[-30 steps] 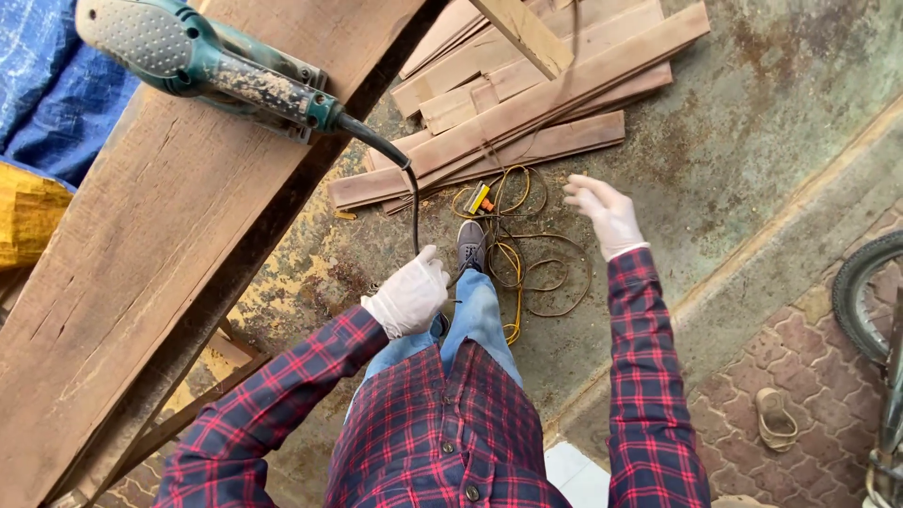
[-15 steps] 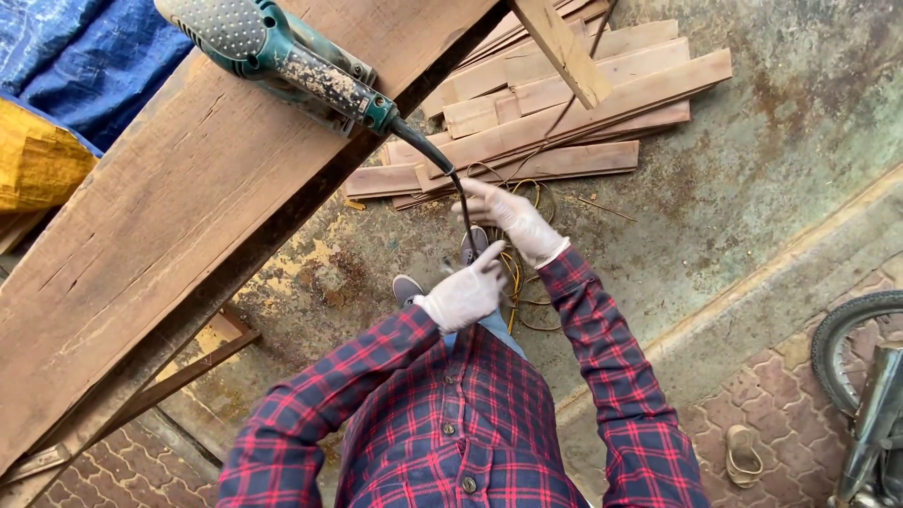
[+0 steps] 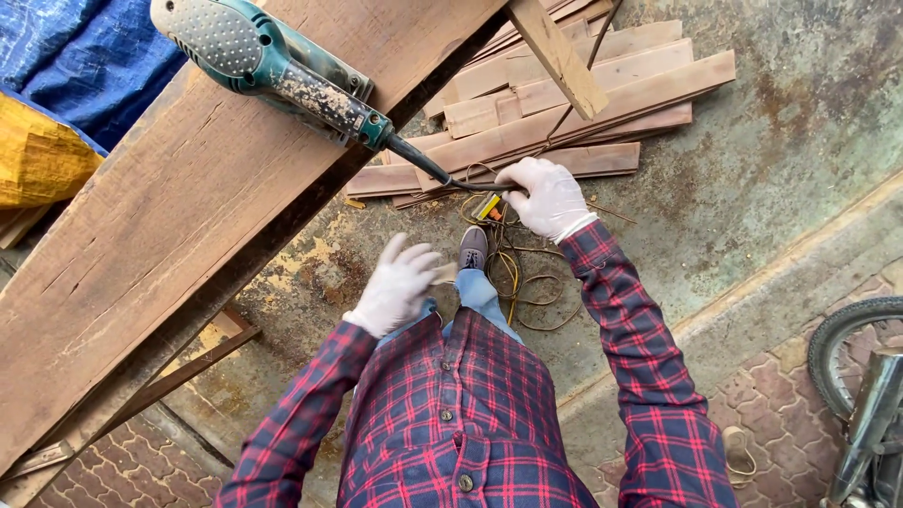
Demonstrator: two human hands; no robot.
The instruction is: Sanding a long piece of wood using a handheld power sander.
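A green power sander (image 3: 268, 64) lies on a wide wooden plank (image 3: 160, 216) at the upper left. Its black cord (image 3: 442, 176) runs off the plank's edge to the right. My right hand (image 3: 547, 196), in a white glove, is closed around that cord and holds it out level. My left hand (image 3: 400, 282), also gloved, hangs free below the cord with its fingers spread and nothing in it. Both arms wear red plaid sleeves.
A pile of short boards (image 3: 583, 94) lies on the stained floor ahead. Coiled yellow-brown cable (image 3: 522, 273) sits by my shoe (image 3: 472, 247). Blue and yellow tarps (image 3: 56, 85) are at the upper left. A wheel (image 3: 851, 348) and a sandal (image 3: 743, 452) are at the right.
My right hand has closed on the sander's cord and pulled it out to the right. My left hand has let go of the cord and dropped lower left, fingers spread.
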